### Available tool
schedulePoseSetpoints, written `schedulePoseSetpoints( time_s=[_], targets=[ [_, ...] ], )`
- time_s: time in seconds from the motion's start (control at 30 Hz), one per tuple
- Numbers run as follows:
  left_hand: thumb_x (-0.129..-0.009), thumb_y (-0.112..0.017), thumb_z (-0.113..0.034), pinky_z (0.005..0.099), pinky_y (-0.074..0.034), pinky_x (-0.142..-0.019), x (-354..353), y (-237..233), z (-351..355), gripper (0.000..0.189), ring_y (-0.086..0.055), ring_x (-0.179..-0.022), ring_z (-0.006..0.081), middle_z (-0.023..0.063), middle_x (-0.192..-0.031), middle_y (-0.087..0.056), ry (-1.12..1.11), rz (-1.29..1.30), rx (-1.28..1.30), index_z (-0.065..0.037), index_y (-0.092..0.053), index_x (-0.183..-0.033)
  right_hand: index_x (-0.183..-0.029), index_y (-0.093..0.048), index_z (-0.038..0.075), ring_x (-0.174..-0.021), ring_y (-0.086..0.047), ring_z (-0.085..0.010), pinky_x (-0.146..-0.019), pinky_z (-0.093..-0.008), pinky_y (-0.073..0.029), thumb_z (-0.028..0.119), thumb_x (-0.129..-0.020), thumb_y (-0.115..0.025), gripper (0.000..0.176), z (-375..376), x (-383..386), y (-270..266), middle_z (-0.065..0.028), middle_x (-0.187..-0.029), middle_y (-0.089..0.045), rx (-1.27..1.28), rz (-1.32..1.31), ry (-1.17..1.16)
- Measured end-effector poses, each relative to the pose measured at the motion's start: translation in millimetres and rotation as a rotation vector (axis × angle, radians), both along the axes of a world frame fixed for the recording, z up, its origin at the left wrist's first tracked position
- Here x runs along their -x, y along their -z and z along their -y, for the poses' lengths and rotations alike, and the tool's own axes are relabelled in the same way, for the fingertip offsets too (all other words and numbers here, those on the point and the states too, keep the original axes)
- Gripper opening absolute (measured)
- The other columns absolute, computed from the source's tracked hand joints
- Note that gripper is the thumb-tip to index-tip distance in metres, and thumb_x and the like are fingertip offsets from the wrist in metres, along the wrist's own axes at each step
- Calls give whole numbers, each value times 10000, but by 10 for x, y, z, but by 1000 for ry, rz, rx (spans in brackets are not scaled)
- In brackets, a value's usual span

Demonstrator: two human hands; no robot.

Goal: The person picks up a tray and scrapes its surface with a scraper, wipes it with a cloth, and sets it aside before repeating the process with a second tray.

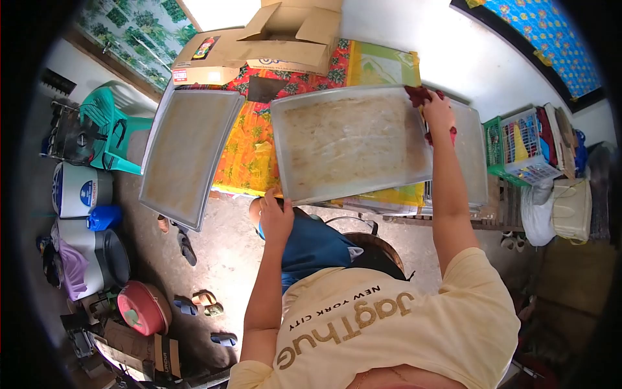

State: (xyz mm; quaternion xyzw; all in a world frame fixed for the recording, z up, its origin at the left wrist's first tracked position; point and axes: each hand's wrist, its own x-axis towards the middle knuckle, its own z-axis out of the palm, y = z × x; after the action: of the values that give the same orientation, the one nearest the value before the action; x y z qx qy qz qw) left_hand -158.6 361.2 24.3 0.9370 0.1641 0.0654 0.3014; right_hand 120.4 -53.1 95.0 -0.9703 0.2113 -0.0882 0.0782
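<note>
A large flat metal tray (pixel 350 142), greyish with brown stains, lies tilted across the table in front of me. My left hand (pixel 276 217) grips its near left corner with bent fingers. At the far right corner, my right hand (pixel 439 117) is closed on a dark red cloth (pixel 418 95), pressed to the tray's surface. Part of the cloth is hidden under my fingers and palm. More trays (pixel 468 152) sit beneath and to the right of this one. Another stained tray (pixel 190 152) rests at the table's left side, apart from both hands.
Open cardboard boxes (pixel 285 55) stand at the back of the table, on a bright patterned tablecloth (pixel 249 155). A green chair (pixel 110 126) is to the left. On the right are plastic baskets (pixel 518 146). Slippers (pixel 204 298) and a pink basin (pixel 139 308) lie on the floor.
</note>
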Motion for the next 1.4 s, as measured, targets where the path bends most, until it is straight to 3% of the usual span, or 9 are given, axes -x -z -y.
schedulePoseSetpoints(
  time_s=[0.1, 0.23, 0.27, 0.53, 0.73, 0.93, 1.03, 1.23, 1.4],
  targets=[
    [-880, -634, -194, 446, -500, -757, -12, -46, -21, 506, -635, -846, 368, 168, -898, -641, -34, -247, 302, -56, -452, -1331, -1325, -568, 356, -1158, -559, -429, -908, -556, -492, 409, -924, -562, 405, -268, -75, 212, -139, -1325, -505, -29, -62, -66],
    [-848, -597, -3, 291, -470, -619, -51, 328, -101, 478, -570, -659, 151, 50, -708, -561, -41, -122, 752, -49, -477, -1309, -1332, -542, 356, -1213, -485, -457, -902, -610, -462, 410, -933, -560, 404, -815, -131, 562, -123, -1357, -464, -10, -99, -101],
    [-821, -590, 60, 234, -430, -584, -63, 179, -64, 491, -512, -641, 86, 11, -700, -535, -57, -129, 772, -35, -491, -1293, -1328, -539, 355, -1214, -478, -453, -895, -619, -458, 411, -935, -559, 397, -1014, -127, 582, -117, -1361, -457, 3, -106, -168],
    [-870, -582, 44, 233, -448, -648, -57, 159, -116, 515, -589, -729, 121, 29, -744, -582, -22, -171, 832, -31, -445, -1361, -1246, -588, 361, -1185, -477, -390, -887, -617, -454, 401, -938, -559, 312, -2648, 9, 613, -84, -1288, -479, -39, -67, -526],
    [-878, -565, 39, 247, -481, -697, -68, 224, -163, 489, -626, -788, 147, 60, -809, -628, -100, -152, 983, -31, -450, -1349, -1187, -633, 368, -1147, -502, -377, -875, -613, -448, 381, -927, -569, 269, -3158, 327, 644, -85, -1233, -497, -44, -47, -879],
    [-807, -520, 93, 265, -523, -618, -104, 179, -174, 500, -632, -661, 173, 100, -807, -648, -204, -103, 1025, -21, -448, -1288, -1150, -663, 364, -1087, -515, -377, -765, -569, -452, 307, -847, -623, 311, -2727, 1441, 653, -83, -1226, -510, 15, 63, -1220],
    [-786, -579, 84, 277, -527, -605, -113, 41, -115, 482, -647, -641, 180, 112, -792, -660, -265, -77, 1022, -9, -490, -1251, -1217, -640, 418, -1081, -516, -353, -812, -544, -440, 281, -817, -635, 423, -2352, 1868, 619, -72, -1287, -507, 90, 75, -1343],
    [-784, -596, 77, 275, -521, -616, -128, -18, -112, 466, -649, -660, 171, 117, -796, -667, -305, -129, 934, 3, -501, -1235, -1238, -622, 444, -1111, -513, -322, -853, -522, -434, 197, -823, -615, 483, -1138, 1990, 483, -51, -1347, -485, 152, 36, -1146],
    [-807, -591, 31, 264, -505, -621, -106, 23, -138, 435, -621, -644, 154, 128, -808, -673, -265, -145, 907, -10, -495, -1229, -1313, -553, 440, -1157, -507, -357, -914, -537, -452, 186, -841, -623, 540, -7, 1667, 527, -79, -1376, -468, 253, -86, -641]
  ],
)
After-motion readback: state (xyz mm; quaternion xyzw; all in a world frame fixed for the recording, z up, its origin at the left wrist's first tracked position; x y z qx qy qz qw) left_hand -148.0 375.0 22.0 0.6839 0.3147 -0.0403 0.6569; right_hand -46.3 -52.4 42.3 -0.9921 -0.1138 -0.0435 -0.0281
